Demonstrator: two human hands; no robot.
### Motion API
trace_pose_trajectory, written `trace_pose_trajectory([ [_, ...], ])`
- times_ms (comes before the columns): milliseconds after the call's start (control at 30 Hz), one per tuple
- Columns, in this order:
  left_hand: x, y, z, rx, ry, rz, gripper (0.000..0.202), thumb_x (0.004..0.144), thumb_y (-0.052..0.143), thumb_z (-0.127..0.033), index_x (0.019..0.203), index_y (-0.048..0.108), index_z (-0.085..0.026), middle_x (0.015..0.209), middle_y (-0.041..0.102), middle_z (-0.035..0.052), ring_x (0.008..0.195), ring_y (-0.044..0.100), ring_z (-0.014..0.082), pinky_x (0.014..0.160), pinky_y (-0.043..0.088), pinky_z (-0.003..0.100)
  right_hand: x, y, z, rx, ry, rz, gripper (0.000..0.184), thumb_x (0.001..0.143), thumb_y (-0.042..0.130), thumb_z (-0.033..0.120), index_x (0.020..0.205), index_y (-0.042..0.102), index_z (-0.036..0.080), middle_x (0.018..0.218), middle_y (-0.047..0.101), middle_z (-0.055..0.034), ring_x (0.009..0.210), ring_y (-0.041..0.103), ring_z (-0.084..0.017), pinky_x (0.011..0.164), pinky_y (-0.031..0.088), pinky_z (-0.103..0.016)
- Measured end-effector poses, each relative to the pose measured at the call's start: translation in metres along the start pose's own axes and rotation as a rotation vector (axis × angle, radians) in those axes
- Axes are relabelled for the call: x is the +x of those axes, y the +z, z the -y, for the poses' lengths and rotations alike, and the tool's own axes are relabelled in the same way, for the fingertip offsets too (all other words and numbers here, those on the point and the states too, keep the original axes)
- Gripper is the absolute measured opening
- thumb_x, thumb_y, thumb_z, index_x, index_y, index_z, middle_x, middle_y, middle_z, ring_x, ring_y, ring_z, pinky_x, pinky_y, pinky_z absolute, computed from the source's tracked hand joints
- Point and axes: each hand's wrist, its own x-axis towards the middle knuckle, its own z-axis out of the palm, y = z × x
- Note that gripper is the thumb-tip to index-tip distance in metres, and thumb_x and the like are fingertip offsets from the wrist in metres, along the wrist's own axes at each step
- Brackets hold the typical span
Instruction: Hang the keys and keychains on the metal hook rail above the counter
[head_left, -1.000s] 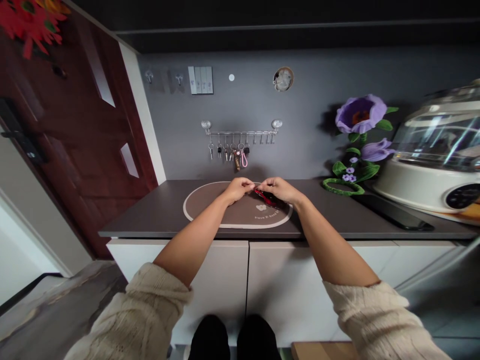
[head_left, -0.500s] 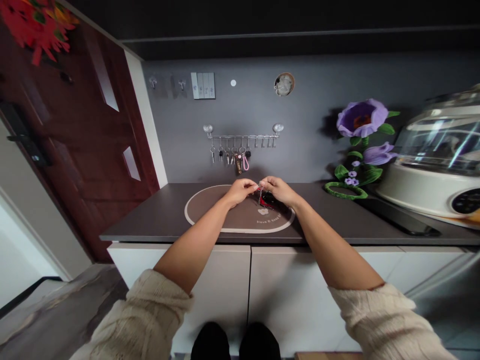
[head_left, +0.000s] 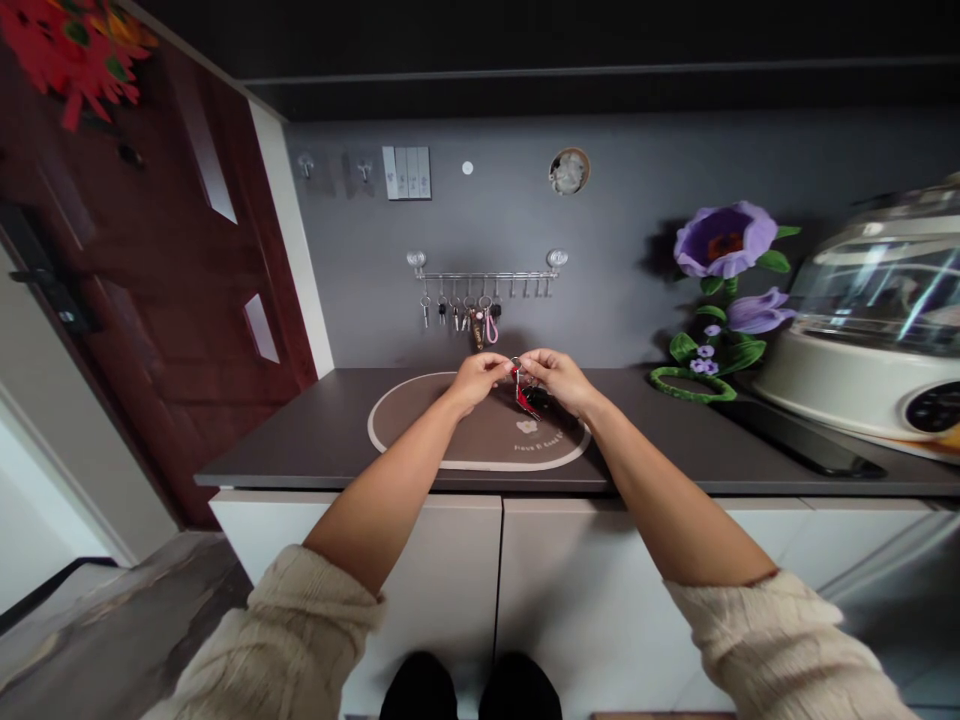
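My left hand and my right hand meet above an oval brown mat on a dark counter. Both pinch a small key ring with a red tag, which hangs just above the mat. A dark object lies on the mat under my right hand, mostly hidden. On the wall behind, a metal hook rail carries several keys.
A dark red door stands at the left. Purple fabric flowers and a white appliance with a clear lid sit at the right. A black flat device lies on the counter. White cabinet doors are below.
Both hands have lifted the red-tagged key ring off the mat and raised it slightly; the ring now hangs between the fingertips.
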Motion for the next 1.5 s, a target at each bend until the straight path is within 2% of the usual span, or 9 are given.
trace_pose_trajectory([
  [133, 0.003, -0.001, 0.002, -0.024, -0.002, -0.043, 0.029, 0.063, 0.058, -0.038, 0.079, 0.059, -0.014, 0.074, 0.059, 0.0021, 0.064, 0.050, 0.0097, 0.056, 0.036, 0.021, -0.001, 0.001, 0.000, 0.016, 0.012, -0.002, 0.031, 0.063, 0.060, 0.040, 0.080, 0.055, 0.015, 0.075, 0.058, -0.0017, 0.065, 0.053, -0.009, 0.065, 0.042, -0.025],
  [467, 0.003, 0.003, -0.001, -0.032, 0.018, -0.104, 0.028, 0.064, 0.058, -0.038, 0.077, 0.057, -0.013, 0.071, 0.057, 0.0017, 0.064, 0.049, 0.0095, 0.054, 0.037, 0.020, 0.003, 0.006, 0.000, -0.020, 0.012, -0.047, 0.030, 0.062, 0.059, 0.042, 0.074, 0.052, 0.015, 0.067, 0.054, 0.0012, 0.056, 0.048, -0.007, 0.058, 0.040, -0.023],
  [633, 0.002, 0.005, -0.009, -0.029, 0.005, -0.110, 0.026, 0.064, 0.058, -0.035, 0.078, 0.059, -0.013, 0.070, 0.058, 0.0023, 0.063, 0.049, 0.0098, 0.054, 0.036, 0.020, 0.005, 0.008, 0.001, -0.037, -0.005, -0.058, 0.030, 0.065, 0.055, 0.044, 0.074, 0.049, 0.016, 0.064, 0.050, 0.0025, 0.054, 0.045, -0.007, 0.055, 0.039, -0.022],
  [833, 0.011, 0.005, -0.031, 0.030, -0.016, -0.171, 0.016, 0.063, 0.059, -0.027, 0.071, 0.061, -0.014, 0.069, 0.060, 0.0020, 0.062, 0.049, 0.0100, 0.058, 0.037, 0.023, 0.015, 0.005, 0.013, 0.051, -0.028, -0.061, 0.026, 0.063, 0.059, 0.038, 0.071, 0.047, 0.017, 0.070, 0.051, 0.0016, 0.066, 0.049, -0.009, 0.070, 0.043, -0.027],
  [1000, 0.029, 0.002, -0.040, 0.050, -0.009, -0.182, 0.013, 0.065, 0.056, -0.025, 0.073, 0.060, -0.014, 0.071, 0.060, 0.0026, 0.063, 0.050, 0.0103, 0.058, 0.037, 0.023, 0.028, 0.003, 0.028, 0.127, 0.011, -0.065, 0.021, 0.065, 0.059, 0.033, 0.072, 0.047, 0.017, 0.073, 0.051, 0.0013, 0.071, 0.052, -0.009, 0.073, 0.044, -0.030],
  [1133, 0.038, 0.000, -0.035, 0.043, 0.003, -0.217, 0.014, 0.068, 0.053, -0.025, 0.075, 0.060, -0.014, 0.070, 0.060, 0.0027, 0.061, 0.050, 0.0098, 0.055, 0.037, 0.022, 0.042, 0.000, 0.036, 0.096, 0.011, -0.092, 0.014, 0.070, 0.055, 0.028, 0.073, 0.046, 0.017, 0.073, 0.051, 0.0007, 0.070, 0.052, -0.009, 0.070, 0.046, -0.029],
  [1333, 0.040, -0.002, -0.009, 0.039, -0.046, -0.281, 0.016, 0.069, 0.052, -0.025, 0.077, 0.059, -0.013, 0.067, 0.058, 0.0030, 0.055, 0.048, 0.0085, 0.051, 0.036, 0.020, 0.068, -0.003, 0.040, 0.132, 0.068, -0.187, 0.005, 0.076, 0.046, 0.021, 0.073, 0.044, 0.018, 0.071, 0.051, 0.0003, 0.063, 0.056, -0.009, 0.062, 0.047, -0.026],
  [1500, 0.042, -0.005, 0.006, 0.034, -0.048, -0.311, 0.015, 0.068, 0.052, -0.023, 0.074, 0.059, -0.012, 0.063, 0.056, 0.0015, 0.052, 0.048, 0.0073, 0.053, 0.037, 0.020, 0.091, -0.005, 0.035, 0.186, 0.098, -0.272, 0.009, 0.079, 0.039, 0.015, 0.070, 0.042, 0.016, 0.066, 0.050, 0.0007, 0.059, 0.059, -0.010, 0.056, 0.047, -0.025],
])
